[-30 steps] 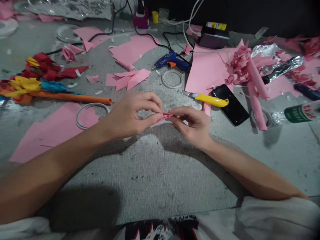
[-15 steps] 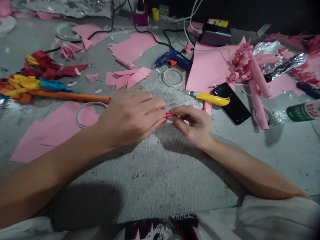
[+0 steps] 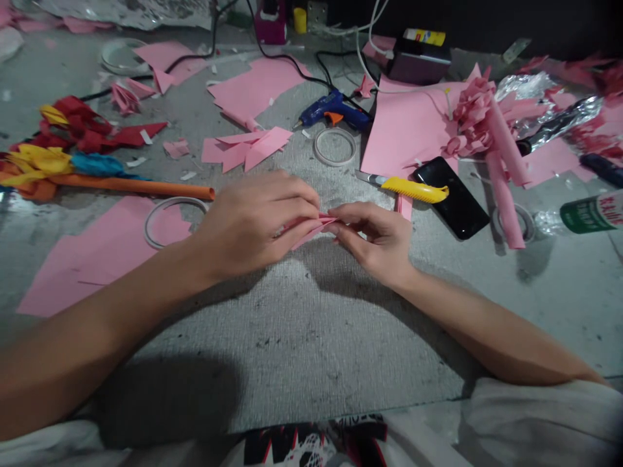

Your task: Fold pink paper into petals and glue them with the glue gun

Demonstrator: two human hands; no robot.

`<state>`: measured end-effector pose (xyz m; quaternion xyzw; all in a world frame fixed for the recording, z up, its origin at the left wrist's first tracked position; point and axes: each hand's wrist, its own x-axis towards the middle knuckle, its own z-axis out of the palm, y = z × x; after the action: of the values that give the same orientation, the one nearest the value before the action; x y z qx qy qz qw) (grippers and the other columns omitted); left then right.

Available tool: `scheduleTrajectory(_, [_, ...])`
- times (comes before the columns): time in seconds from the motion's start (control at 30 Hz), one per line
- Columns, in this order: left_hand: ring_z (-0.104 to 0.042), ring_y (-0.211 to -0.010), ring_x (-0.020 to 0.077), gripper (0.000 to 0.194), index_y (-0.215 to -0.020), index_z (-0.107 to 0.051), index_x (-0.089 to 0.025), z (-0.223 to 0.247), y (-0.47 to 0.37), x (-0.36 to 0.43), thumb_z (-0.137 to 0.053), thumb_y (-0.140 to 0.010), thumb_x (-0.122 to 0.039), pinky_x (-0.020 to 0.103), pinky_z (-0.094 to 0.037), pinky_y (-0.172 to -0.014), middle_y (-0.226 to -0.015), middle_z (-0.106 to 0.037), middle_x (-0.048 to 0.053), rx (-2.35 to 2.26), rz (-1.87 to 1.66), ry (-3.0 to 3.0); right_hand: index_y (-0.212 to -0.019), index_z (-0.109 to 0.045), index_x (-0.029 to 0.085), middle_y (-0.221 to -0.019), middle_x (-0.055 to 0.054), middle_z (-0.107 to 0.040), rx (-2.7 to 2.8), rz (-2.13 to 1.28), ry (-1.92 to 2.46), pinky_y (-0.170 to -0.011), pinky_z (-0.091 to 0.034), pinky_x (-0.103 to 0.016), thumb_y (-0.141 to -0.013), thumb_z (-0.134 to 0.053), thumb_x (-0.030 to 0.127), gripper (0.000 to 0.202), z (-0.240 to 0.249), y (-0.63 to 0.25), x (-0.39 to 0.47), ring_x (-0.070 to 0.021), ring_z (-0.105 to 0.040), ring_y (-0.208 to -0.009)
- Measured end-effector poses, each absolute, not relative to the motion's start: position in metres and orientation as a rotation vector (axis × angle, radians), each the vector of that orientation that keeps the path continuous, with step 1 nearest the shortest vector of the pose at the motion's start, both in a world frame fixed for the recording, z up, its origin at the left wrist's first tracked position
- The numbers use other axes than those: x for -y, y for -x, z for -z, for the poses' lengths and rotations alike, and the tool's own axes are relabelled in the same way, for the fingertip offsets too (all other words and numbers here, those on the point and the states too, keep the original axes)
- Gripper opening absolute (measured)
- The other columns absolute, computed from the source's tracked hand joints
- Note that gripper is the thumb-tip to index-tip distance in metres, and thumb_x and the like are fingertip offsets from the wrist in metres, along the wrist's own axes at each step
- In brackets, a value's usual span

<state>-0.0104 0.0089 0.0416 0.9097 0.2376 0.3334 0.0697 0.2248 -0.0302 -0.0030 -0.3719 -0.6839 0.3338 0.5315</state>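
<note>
"Where is the item under inspection?"

"A small folded piece of pink paper [image 3: 314, 231] sits between the left hand [image 3: 256, 224] and the right hand [image 3: 377, 240], near the middle of the view. Table [image 3: 292, 350] surface lies below; any clearance cannot be confirmed."

"State of each hand?"

"Both are closed on the piece. The right pinches its right end between thumb and fingers. The left is wrapped over the left part, knuckles up — its exact fingertip contact is hidden."

"Orientation?"

"The long axis runs from one hand toward the other, slightly aslant, its right end a little farther from the person. Layered folds show at that end. Neither hand is nearer; both touch it."

"Surroundings?"

"Loose folded pink pieces [image 3: 250, 148] lie beyond the left hand. A tape roll [image 3: 335, 163] lies flat beyond the gap between the hands, with a blue glue gun [image 3: 316, 110] farther back. A yellow cutter [image 3: 413, 189] is just beyond the right hand, the end of its handle overlapping a black phone [image 3: 457, 204]."

"Anything undetermined?"

"Yes — the number of layers, and the paper's full outline under the left fingers."
</note>
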Motion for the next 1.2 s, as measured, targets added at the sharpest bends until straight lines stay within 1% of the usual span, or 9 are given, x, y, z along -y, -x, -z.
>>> scheduleTrajectory(0.2, [-0.075,-0.093,0.0218,0.008,-0.103,-0.070,-0.028,-0.0431,0.0077,-0.0059,-0.065,-0.108,-0.029,0.040,-0.057,-0.082,-0.107,-0.081,0.002,-0.746,-1.019,-2.676,-0.115,-0.083,0.029,-0.105,0.001,-0.085,1.619,-0.806,0.866,-0.075,-0.069,-0.025,-0.096,-0.085,0.021,0.020,0.0040,-0.2250,0.0301,-0.0139,-0.080,-0.085])
scheduleTrajectory(0.47, [-0.076,-0.093,0.0183,0.016,-0.096,-0.074,-0.031,-0.0464,0.0079,-0.0082,-0.066,-0.109,-0.036,0.035,-0.059,-0.085,-0.104,-0.081,-0.001,-0.798,-1.060,-2.558,-0.113,-0.083,0.027,-0.101,0.000,-0.085,1.640,-0.746,0.924,-0.071,-0.068,-0.025,-0.097,-0.084,0.027,0.016,0.0034,-0.2246,0.0308,-0.0140,-0.079,-0.080])
scheduleTrajectory(0.6, [-0.076,-0.093,0.0186,0.015,-0.098,-0.075,-0.032,-0.0460,0.0084,-0.0092,-0.065,-0.109,-0.034,0.037,-0.059,-0.085,-0.105,-0.082,-0.001,-0.795,-1.037,-2.557,-0.112,-0.083,0.027,-0.101,0.000,-0.086,1.627,-0.747,0.914,-0.071,-0.068,-0.025,-0.096,-0.084,0.025,0.016,0.0024,-0.2243,0.0306,-0.0137,-0.079,-0.080])
scheduleTrajectory(0.7, [-0.075,-0.094,0.0188,0.014,-0.099,-0.075,-0.031,-0.0461,0.0083,-0.0086,-0.065,-0.109,-0.033,0.038,-0.060,-0.085,-0.105,-0.082,0.000,-0.770,-1.033,-2.571,-0.111,-0.083,0.027,-0.100,0.000,-0.085,1.632,-0.747,0.918,-0.071,-0.068,-0.026,-0.097,-0.084,0.026,0.014,0.0020,-0.2245,0.0305,-0.0140,-0.078,-0.080])
scheduleTrajectory(0.87, [-0.075,-0.093,0.0189,0.020,-0.098,-0.073,-0.030,-0.0464,0.0080,-0.0070,-0.059,-0.112,-0.034,0.038,-0.060,-0.085,-0.105,-0.082,0.000,-0.794,-0.990,-2.593,-0.109,-0.084,0.027,-0.099,0.000,-0.085,1.654,-0.726,0.944,-0.070,-0.067,-0.026,-0.097,-0.083,0.029,0.012,0.0016,-0.2250,0.0313,-0.0142,-0.077,-0.078])
scheduleTrajectory(1.0, [-0.073,-0.092,0.0171,0.016,-0.099,-0.073,-0.029,-0.0457,0.0081,-0.0073,-0.062,-0.110,-0.031,0.037,-0.060,-0.082,-0.104,-0.080,-0.001,-0.739,-1.032,-2.631,-0.110,-0.083,0.029,-0.100,0.000,-0.085,1.657,-0.732,0.912,-0.070,-0.067,-0.025,-0.098,-0.083,0.027,0.013,0.0016,-0.2246,0.0318,-0.0140,-0.077,-0.080])
scheduleTrajectory(1.1, [-0.073,-0.091,0.0187,0.010,-0.100,-0.072,-0.029,-0.0451,0.0078,-0.0073,-0.067,-0.108,-0.029,0.039,-0.060,-0.081,-0.104,-0.080,0.001,-0.703,-1.064,-2.647,-0.110,-0.083,0.029,-0.099,0.000,-0.085,1.659,-0.720,0.908,-0.069,-0.067,-0.026,-0.098,-0.082,0.029,0.012,0.0013,-0.2239,0.0320,-0.0143,-0.077,-0.081])
scheduleTrajectory(1.2, [-0.071,-0.090,0.0203,0.011,-0.098,-0.073,-0.029,-0.0452,0.0072,-0.0061,-0.067,-0.107,-0.030,0.039,-0.057,-0.081,-0.103,-0.078,0.002,-0.740,-1.058,-2.644,-0.108,-0.083,0.027,-0.098,-0.001,-0.085,1.656,-0.727,0.931,-0.070,-0.067,-0.026,-0.098,-0.083,0.033,0.012,0.0007,-0.2234,0.0322,-0.0149,-0.078,-0.081])
